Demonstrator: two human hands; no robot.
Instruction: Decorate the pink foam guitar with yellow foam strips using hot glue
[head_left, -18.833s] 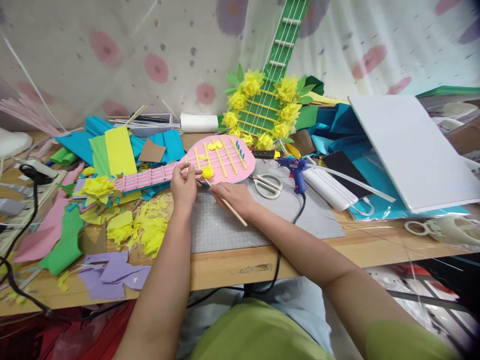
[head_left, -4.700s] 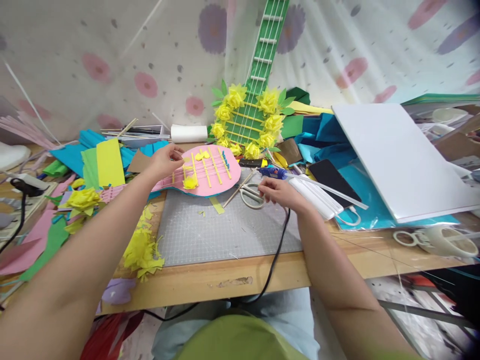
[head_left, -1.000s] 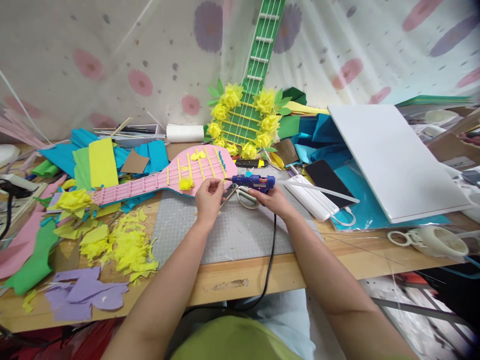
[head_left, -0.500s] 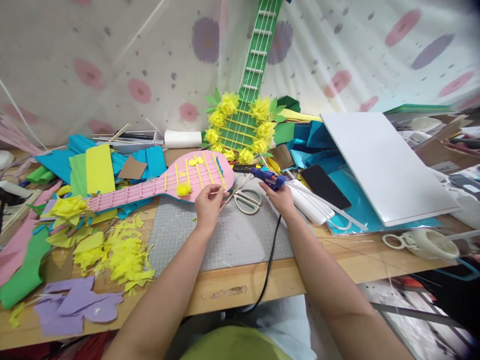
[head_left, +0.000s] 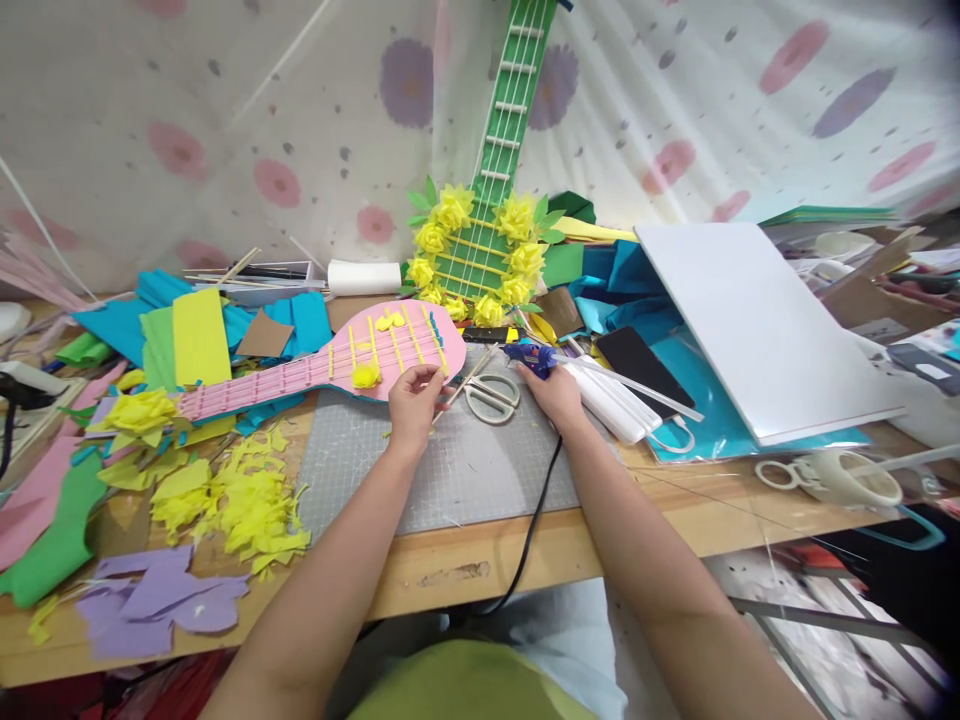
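My left hand has its fingertips pinched together at the lower right edge of a pink toy guitar with yellow strips and yellow paper flowers. Whatever is between those fingertips is too small to make out. A thin wooden stick slants up and right from beside these fingers; whether they hold it I cannot tell. My right hand is wrapped round a blue glue gun, its nozzle toward the left. Pale-handled scissors lie between both hands on a grey cutting mat.
A green guitar ringed with yellow flowers stands behind. Yellow scraps and purple scraps lie left. On the right are a black phone, a white board and a tape roll. A black cord hangs over the table edge.
The view has shifted slightly. Both hands keep nearly the same places and grips. The wooden stick's lower end sits slightly farther left.
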